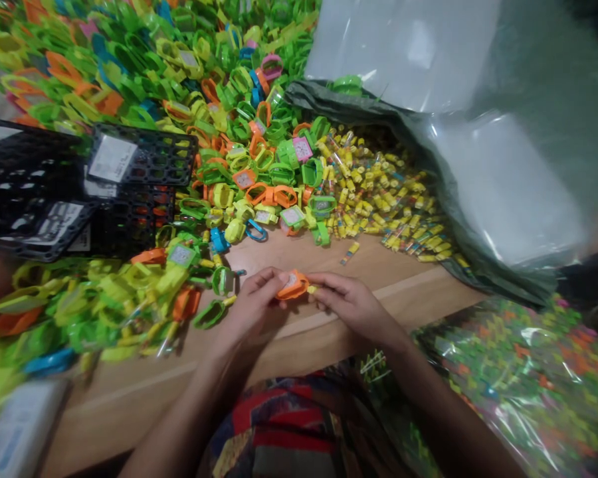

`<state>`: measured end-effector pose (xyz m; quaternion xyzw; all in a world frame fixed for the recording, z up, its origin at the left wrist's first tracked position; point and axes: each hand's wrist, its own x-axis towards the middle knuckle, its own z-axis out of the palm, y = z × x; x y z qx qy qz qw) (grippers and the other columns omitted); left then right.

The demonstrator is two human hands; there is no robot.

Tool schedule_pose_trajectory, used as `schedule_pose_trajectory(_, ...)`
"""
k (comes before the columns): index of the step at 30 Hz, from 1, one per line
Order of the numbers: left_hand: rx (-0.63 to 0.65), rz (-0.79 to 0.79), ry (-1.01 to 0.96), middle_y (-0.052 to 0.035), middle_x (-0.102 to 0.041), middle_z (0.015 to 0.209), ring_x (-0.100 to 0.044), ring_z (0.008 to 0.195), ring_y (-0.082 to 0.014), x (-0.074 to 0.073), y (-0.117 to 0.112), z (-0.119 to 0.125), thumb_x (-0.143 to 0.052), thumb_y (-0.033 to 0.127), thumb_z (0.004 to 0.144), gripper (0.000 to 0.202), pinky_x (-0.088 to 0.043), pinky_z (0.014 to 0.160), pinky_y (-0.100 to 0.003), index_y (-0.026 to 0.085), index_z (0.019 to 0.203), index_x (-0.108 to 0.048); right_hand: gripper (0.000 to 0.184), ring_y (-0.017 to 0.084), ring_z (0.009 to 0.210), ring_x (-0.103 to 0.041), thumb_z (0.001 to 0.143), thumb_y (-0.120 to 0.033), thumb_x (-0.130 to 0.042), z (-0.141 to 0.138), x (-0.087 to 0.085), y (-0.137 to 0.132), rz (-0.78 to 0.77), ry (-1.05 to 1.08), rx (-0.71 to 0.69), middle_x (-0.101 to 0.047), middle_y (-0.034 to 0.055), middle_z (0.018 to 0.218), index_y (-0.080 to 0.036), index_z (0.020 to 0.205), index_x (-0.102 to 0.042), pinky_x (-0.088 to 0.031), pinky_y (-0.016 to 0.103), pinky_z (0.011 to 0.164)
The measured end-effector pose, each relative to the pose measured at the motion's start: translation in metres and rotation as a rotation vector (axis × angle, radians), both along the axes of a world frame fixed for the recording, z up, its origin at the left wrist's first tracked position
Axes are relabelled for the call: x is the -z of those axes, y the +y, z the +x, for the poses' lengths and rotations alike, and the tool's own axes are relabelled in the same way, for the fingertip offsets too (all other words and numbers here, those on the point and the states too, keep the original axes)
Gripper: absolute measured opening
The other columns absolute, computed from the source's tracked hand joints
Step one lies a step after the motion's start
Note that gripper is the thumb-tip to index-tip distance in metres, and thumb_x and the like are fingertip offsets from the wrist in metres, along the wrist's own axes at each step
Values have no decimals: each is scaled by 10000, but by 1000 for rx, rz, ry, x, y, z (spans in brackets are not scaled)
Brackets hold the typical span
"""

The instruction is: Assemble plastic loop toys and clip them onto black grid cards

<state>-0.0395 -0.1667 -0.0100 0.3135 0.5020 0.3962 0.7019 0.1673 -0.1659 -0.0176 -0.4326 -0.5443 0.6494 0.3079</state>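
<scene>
A wooden tabletop (129, 405) runs across the view, crowded with loose goods. The biggest mass is a heap of plastic bands (144, 79) in green, lime, yellow, orange and blue, many with small square faces, spreading from the far side down along the left. To the right, a large clear plastic bag (498, 179) with a dark green edge lies open, and a spill of small yellow-and-clear tubes (379, 192) fans out from its mouth against the heap. A second clear bag (518, 378), packed with colourful pieces, sits at the lower right beyond the tabletop's near edge. Stacked black plastic crates (129, 219) with white labels rest at the left among the bands, and a pale box (20, 431) shows in the lower-left corner. The person's patterned shirt (284, 425) fills the bottom of the view. Above it, both hands work close together over the bare wood. The left hand (252, 309) and right hand (351, 307) hold a single orange plastic band (293, 285) between them, their fingers (339, 285) curled narrow and pinching it from either side. A small yellow tip (312, 289) sticks out at the band's right edge, just beside the right hand.
</scene>
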Motion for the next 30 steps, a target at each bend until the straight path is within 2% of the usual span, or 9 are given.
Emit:
schedule_pose_trajectory(4, 44, 0, 102, -5, -633, 744, -527, 640, -95, -7, 2, -2, -787, 489, 772, 349, -403, 530, -189, 153, 794, -698, 359, 101, 636, -540, 939, -358, -612, 2, 1, 0, -53, 17, -22, -699, 28, 805, -140, 1204, -717, -435, 239, 582)
schedule_pose_trajectory(8, 62, 57, 199, 17, -580, 650, -458, 574, -86, -12, 7, -5, -799, 472, 739, 340, -343, 513, -209, 160, 699, -671, 381, 89, 600, -506, 948, -381, -596, 3, 0, -1, -88, 27, -76, -690, 25, 804, -146, 1227, -704, -400, 233, 558)
schedule_pose_trajectory(12, 100, 65, 251, 29, -549, 616, -420, 546, -81, -11, 7, -8, -783, 471, 745, 342, -321, 514, -219, 165, 666, -653, 355, 97, 592, -503, 961, -389, -565, 3, 1, 0, -65, -8, -86, -685, 23, 779, -146, 1165, -724, -401, 235, 557)
schedule_pose_trajectory(16, 111, 50, 229, 20, -566, 634, -441, 553, -86, -6, 5, -6, -764, 492, 761, 354, -334, 517, -217, 163, 690, -654, 303, 119, 626, -535, 991, -339, -513, 0, 7, -1, 112, -153, -65, -674, 14, 757, -167, 1113, -730, -421, 248, 587)
schedule_pose_trajectory(20, 117, 95, 302, 10, -594, 653, -474, 591, -100, -11, 1, -5, -755, 499, 774, 350, -360, 551, -216, 160, 727, -679, 281, 169, 825, -648, 1007, -283, -489, -11, 8, -5, 278, -272, -31, -728, 46, 908, -204, 1118, -734, -492, 289, 742)
schedule_pose_trajectory(22, 155, 122, 382, -11, -634, 693, -510, 630, -120, -23, -2, -17, -750, 509, 778, 349, -382, 572, -225, 162, 769, -718, 266, 186, 920, -671, 1004, -302, -523, -11, 7, -5, 295, -257, -42, -738, 58, 1025, -223, 1150, -731, -514, 301, 802)
schedule_pose_trajectory(24, 130, 168, 544, -24, -669, 739, -550, 672, -148, -42, -6, -42, -717, 526, 815, 345, -403, 586, -239, 185, 854, -755, 293, 201, 977, -676, 985, -330, -572, -1, 8, -1, 329, -267, -7, -729, 70, 1116, -232, 1229, -701, -531, 317, 841)
schedule_pose_trajectory(27, -57, 287, 989, -4, -696, 803, -594, 722, -181, -76, -11, -96, -633, 545, 888, 318, -440, 637, -280, 266, 955, -769, 337, 228, 962, -682, 978, -370, -576, 32, 16, 12, 394, -423, 173, -732, 91, 1118, -217, 1261, -678, -544, 360, 846)
schedule_pose_trajectory(30, -135, 546, 1480, -27, -688, 956, -621, 878, -242, -102, -6, -134, -564, 536, 918, 321, -471, 771, -370, 294, 925, -776, 304, 276, 1009, -677, 988, -396, -539, 63, 29, 28, 486, -658, 317, -734, 111, 1119, -205, 1140, -720, -517, 430, 911)
